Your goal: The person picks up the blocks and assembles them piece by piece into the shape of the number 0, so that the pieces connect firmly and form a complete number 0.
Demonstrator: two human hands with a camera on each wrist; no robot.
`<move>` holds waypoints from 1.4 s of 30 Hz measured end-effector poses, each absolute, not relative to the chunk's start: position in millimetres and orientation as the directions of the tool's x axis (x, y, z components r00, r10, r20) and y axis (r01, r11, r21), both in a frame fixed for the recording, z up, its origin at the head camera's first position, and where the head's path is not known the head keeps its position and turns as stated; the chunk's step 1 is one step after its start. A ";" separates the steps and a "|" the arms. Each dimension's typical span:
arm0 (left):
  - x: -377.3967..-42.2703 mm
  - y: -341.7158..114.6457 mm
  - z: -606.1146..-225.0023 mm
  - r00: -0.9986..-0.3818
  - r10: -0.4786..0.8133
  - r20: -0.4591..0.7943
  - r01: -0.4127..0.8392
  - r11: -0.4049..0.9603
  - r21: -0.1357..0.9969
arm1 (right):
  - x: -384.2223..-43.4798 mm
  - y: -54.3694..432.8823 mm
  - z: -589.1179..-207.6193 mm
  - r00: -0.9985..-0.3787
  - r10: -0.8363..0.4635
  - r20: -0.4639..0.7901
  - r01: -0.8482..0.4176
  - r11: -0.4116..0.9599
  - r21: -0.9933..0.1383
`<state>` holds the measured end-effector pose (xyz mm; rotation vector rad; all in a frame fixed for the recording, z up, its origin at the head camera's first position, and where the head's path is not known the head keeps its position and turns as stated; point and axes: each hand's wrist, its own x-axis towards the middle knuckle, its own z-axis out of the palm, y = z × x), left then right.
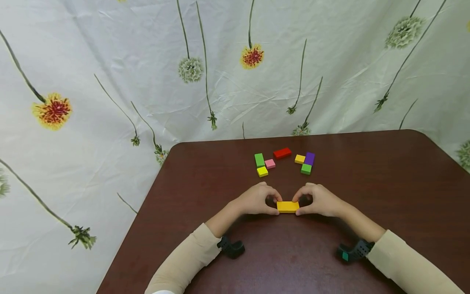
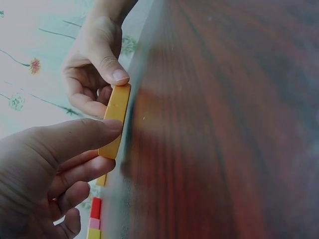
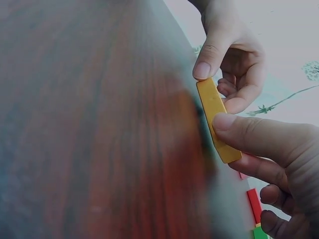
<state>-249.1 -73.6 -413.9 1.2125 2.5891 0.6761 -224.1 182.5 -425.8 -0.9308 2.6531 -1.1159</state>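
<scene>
A yellow-orange rectangular block (image 1: 288, 207) lies lengthwise between both hands, close over the table. My left hand (image 1: 259, 199) pinches its left end between thumb and fingers. At the opposite end, the thumb and fingers of my right hand (image 1: 320, 199) grip it the same way. In the left wrist view the block (image 2: 116, 107) shows its narrow long side, with a thumb resting against it. The right wrist view shows that block (image 3: 213, 112) with both thumbs on it.
Beyond the hands sit a green block (image 1: 259, 160), a pink block (image 1: 270, 163) and a yellow block (image 1: 262, 172) grouped together. A red block (image 1: 282, 153) lies behind. To the right, a small yellow-orange block (image 1: 300, 159), a purple block (image 1: 309, 158) and another green block (image 1: 306, 169) cluster on the brown table (image 1: 205, 179).
</scene>
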 end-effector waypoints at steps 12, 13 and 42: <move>-243.8 -73.5 -417.9 -0.626 0.779 0.028 0.693 0.539 0.479 | -219.5 182.0 -430.2 -0.795 -0.592 0.131 -0.511 0.537 -0.671; -243.5 -73.7 -418.4 -0.627 0.779 0.032 0.694 0.539 0.478 | -219.3 181.8 -430.4 -0.796 -0.592 0.128 -0.507 0.537 -0.674; -239.9 -74.0 -421.9 -0.633 0.772 0.047 0.703 0.548 0.454 | -287.0 212.2 -421.8 -0.968 -0.179 0.177 -0.251 0.656 -0.711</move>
